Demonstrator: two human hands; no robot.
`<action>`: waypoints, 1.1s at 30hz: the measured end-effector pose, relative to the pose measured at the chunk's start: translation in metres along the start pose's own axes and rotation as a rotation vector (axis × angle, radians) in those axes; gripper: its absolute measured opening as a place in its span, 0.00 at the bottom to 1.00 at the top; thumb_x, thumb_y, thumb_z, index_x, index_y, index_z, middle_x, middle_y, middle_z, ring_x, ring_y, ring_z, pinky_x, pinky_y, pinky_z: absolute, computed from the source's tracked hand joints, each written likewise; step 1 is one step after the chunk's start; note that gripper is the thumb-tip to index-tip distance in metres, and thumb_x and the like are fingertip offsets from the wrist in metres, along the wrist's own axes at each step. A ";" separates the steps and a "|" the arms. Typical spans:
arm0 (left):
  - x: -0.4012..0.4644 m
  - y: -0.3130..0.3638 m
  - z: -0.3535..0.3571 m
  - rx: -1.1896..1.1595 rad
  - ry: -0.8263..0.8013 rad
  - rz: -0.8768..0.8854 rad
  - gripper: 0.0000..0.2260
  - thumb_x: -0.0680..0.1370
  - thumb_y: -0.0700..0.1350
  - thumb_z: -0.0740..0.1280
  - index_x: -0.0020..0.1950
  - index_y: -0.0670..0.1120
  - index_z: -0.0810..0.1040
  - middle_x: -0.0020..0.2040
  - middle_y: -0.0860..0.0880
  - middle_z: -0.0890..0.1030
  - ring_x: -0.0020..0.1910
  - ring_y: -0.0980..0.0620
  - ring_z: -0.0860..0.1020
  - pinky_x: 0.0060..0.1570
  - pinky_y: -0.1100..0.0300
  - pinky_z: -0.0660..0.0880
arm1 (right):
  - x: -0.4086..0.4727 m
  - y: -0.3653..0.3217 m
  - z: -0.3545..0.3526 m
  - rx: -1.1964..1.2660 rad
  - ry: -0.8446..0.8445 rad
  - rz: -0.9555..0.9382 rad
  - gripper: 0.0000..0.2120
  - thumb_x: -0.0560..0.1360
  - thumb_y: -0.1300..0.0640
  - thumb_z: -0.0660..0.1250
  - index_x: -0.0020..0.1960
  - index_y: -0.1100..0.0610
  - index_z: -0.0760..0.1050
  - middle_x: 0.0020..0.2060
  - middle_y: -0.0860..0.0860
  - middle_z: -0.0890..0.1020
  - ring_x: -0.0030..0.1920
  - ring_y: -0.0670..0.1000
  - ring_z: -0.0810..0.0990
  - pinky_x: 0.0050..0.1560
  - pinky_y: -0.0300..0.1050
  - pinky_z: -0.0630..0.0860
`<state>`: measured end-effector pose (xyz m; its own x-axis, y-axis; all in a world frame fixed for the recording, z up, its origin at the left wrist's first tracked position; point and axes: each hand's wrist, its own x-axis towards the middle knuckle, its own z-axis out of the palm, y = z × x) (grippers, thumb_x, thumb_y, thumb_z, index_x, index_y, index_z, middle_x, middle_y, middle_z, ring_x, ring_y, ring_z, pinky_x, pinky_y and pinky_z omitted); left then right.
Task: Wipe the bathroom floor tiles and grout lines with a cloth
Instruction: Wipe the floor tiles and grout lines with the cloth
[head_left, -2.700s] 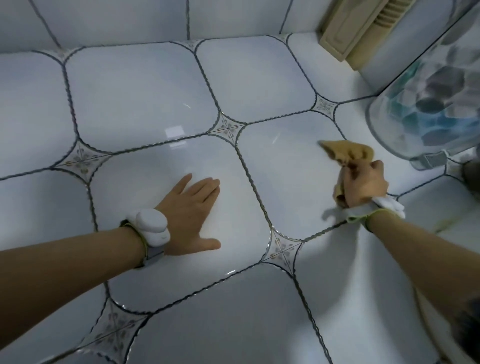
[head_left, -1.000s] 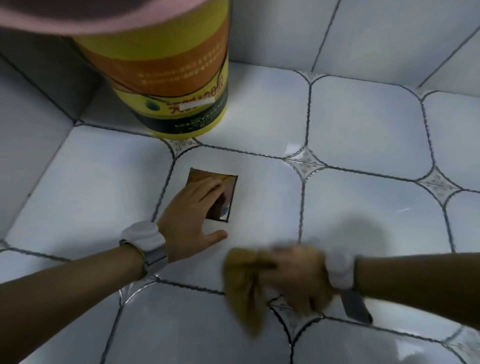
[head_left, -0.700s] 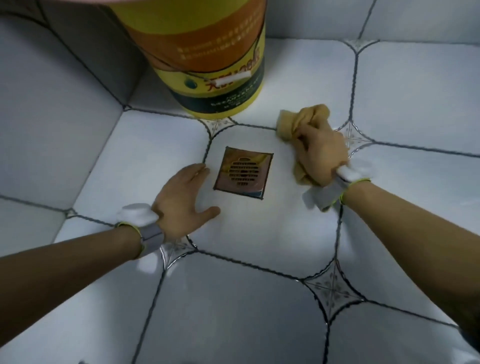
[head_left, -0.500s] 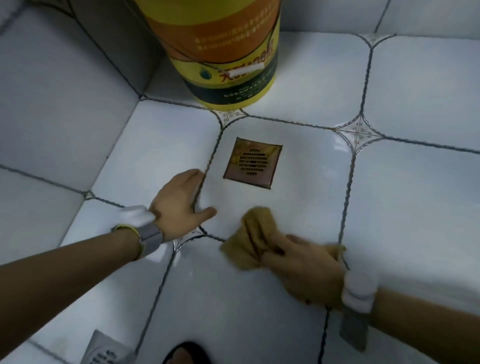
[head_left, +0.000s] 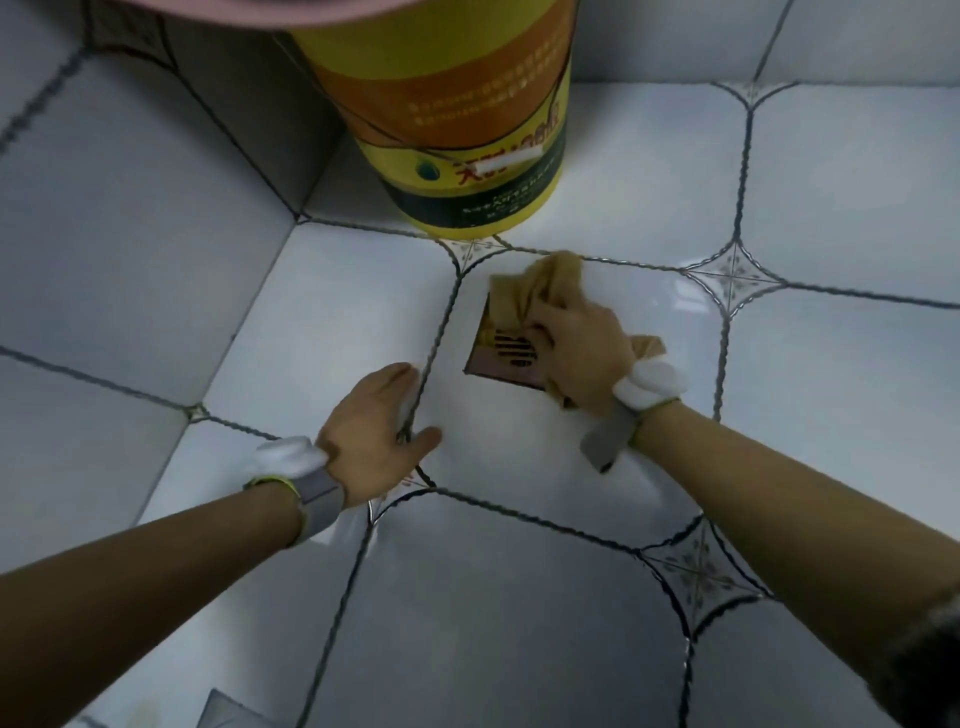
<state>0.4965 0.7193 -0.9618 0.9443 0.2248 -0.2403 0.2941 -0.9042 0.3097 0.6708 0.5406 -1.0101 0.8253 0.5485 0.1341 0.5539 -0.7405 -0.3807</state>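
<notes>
My right hand (head_left: 579, 351) grips a crumpled tan cloth (head_left: 540, 288) and presses it onto the copper floor drain cover (head_left: 498, 356), hiding the drain's upper right part. The cloth's far end reaches the grout line (head_left: 644, 266) beyond the drain. My left hand (head_left: 376, 431) lies flat on the white floor tiles (head_left: 519, 467), fingers apart, straddling a dark grout line left of the drain. It holds nothing.
A yellow and orange bucket (head_left: 457, 114) stands just beyond the drain in the corner. Tiled walls (head_left: 130, 208) rise at the left and back. White tiles with decorative diamond insets (head_left: 732, 275) spread to the right and toward me.
My right hand has swept the cloth away from me, from the tile near the left hand up onto the drain cover. The left hand has stayed planted on the floor.
</notes>
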 end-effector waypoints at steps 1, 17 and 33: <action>0.003 -0.001 0.001 0.003 0.023 0.010 0.32 0.77 0.55 0.65 0.76 0.44 0.59 0.76 0.47 0.61 0.74 0.51 0.59 0.70 0.66 0.49 | -0.026 -0.012 0.001 0.074 -0.032 -0.171 0.07 0.78 0.59 0.66 0.52 0.61 0.81 0.57 0.61 0.78 0.44 0.61 0.80 0.40 0.49 0.74; -0.013 -0.049 -0.011 0.087 0.023 -0.034 0.25 0.79 0.42 0.60 0.76 0.41 0.60 0.76 0.45 0.62 0.74 0.47 0.61 0.73 0.58 0.55 | 0.075 -0.038 0.027 -0.059 0.041 -0.008 0.12 0.82 0.56 0.57 0.58 0.56 0.76 0.58 0.58 0.74 0.49 0.61 0.78 0.40 0.48 0.65; 0.003 -0.012 0.008 0.073 -0.060 0.208 0.35 0.76 0.56 0.66 0.77 0.47 0.54 0.78 0.51 0.55 0.76 0.53 0.56 0.75 0.59 0.50 | -0.040 0.087 -0.047 -0.095 0.097 -0.086 0.10 0.79 0.50 0.62 0.55 0.52 0.78 0.48 0.57 0.73 0.41 0.63 0.77 0.39 0.52 0.72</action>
<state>0.4943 0.7276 -0.9734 0.9725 0.0105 -0.2326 0.0801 -0.9531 0.2919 0.6916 0.4360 -1.0059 0.7788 0.5745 0.2518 0.6268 -0.7283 -0.2768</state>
